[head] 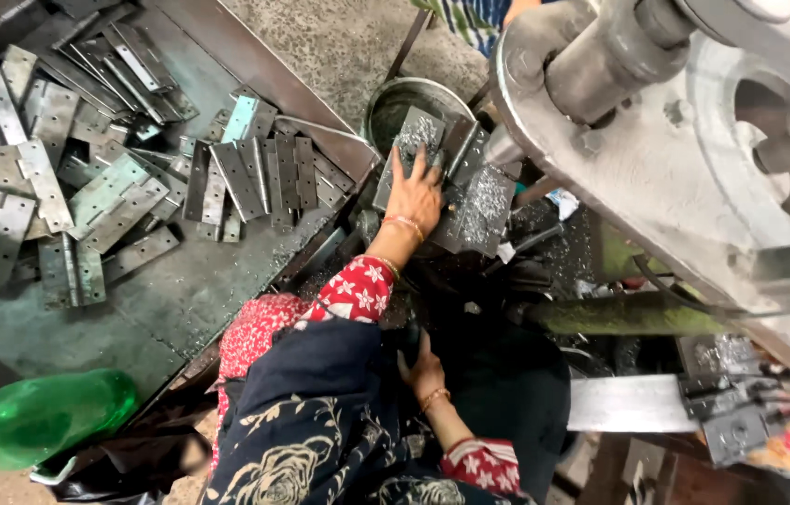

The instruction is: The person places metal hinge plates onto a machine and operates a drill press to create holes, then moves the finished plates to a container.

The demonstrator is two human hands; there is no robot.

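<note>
Your left hand (416, 192) lies spread flat on the hinge plate (414, 140) under the drill press (657, 140), so keep fingers off the swarf, while your right hand (425, 372), grip unclear, rests low beside it.

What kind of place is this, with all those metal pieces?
Probably a small metal workshop. A tray holds a heap of metal hinges, a big grey machine stands close, and the left hand presses a hinge plate dusted with metal shavings.

right hand (423, 372) fingers hidden below
</note>
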